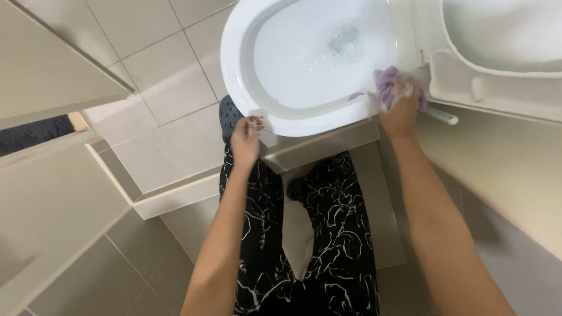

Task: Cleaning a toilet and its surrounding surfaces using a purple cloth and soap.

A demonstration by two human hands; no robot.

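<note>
- Head view: right hand bunched tight on a purple cloth, pressed to the toilet bowl's rim near the hinge corner.
- Soft, limp, probably wet and light; best gripped wadded in the fist.
- Left hand at the rim's near edge, fingers curled together, apparently pinching something small and pale.
</note>
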